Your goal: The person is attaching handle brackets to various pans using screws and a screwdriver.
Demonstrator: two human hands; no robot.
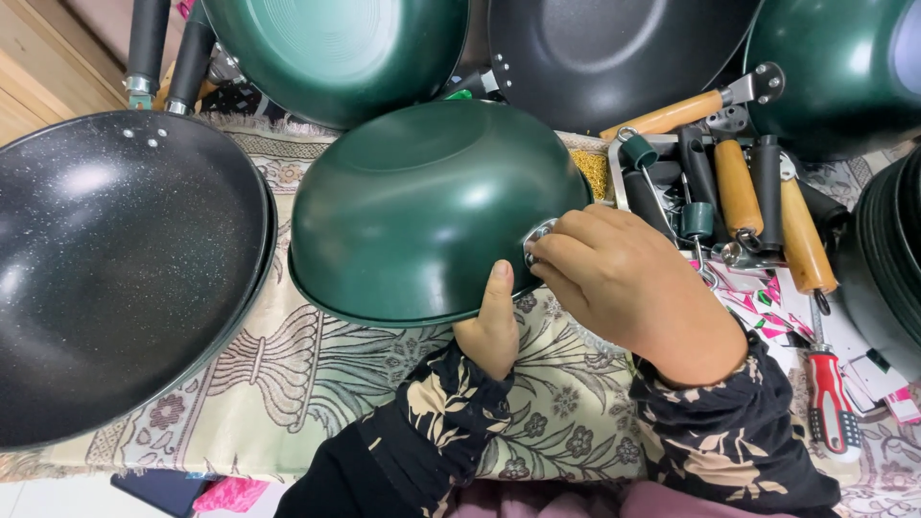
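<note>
My right hand [628, 283] is curled with its fingertips [549, 251] pinched on the small metal bracket [537, 233] at the rim of the green wok [422, 206], which lies bottom-up in front of me on the patterned cloth of the surface [288, 374]. My left hand [491, 326] braces the wok from below, thumb pressed flat against its rim, the other fingers hidden underneath. I judge I am at the handle-fitting stage: seating or checking the bracket before a handle goes on. The next move, I think, calls for keeping the wok steady while I reach right, where wooden handles [737, 187] and black handles [766, 177] lie in a heap, with a red screwdriver [833, 403] near the edge. A black speckled wok [115, 269] sits to my left, and more woks crowd the far side.
</note>
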